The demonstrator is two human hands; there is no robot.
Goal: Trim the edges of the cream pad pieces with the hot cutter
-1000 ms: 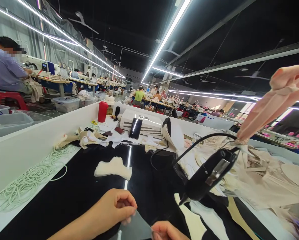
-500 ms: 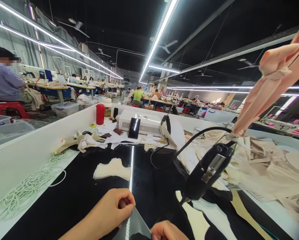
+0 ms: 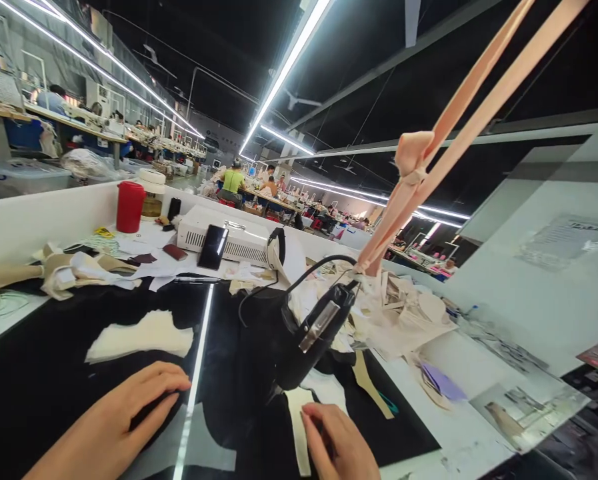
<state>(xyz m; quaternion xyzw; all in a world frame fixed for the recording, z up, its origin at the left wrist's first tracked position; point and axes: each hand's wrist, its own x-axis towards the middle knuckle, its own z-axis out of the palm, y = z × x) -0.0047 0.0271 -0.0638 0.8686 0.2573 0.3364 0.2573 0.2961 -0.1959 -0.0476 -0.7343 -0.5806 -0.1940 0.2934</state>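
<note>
My left hand (image 3: 133, 410) lies over a thin grey translucent piece (image 3: 206, 440) on the black work surface (image 3: 243, 373). Its thumb and fingers are apart, with nothing between them. To the right, my right hand (image 3: 341, 440) has its thumb and curled fingers at the edge of a cream fabric piece (image 3: 297, 420), partly hidden by the hand. A white cut piece (image 3: 329, 388) lies just behind that. Beyond my left hand is a stack of cream cut pieces (image 3: 143, 335). A black corded hand tool (image 3: 313, 333) hangs near my right hand.
A knotted peach strap (image 3: 396, 207) runs up from the tool. Behind stand a white vented box (image 3: 229, 233), a phone (image 3: 213, 247) and a red container (image 3: 130, 207). Beige fabric (image 3: 403, 307) is heaped at right, near a tan strip (image 3: 371, 387). A low white wall (image 3: 53, 213) borders the table.
The view has turned right. My left hand has let go of the grey piece, which now lies flat. My right hand has moved from it to the cream fabric piece.
</note>
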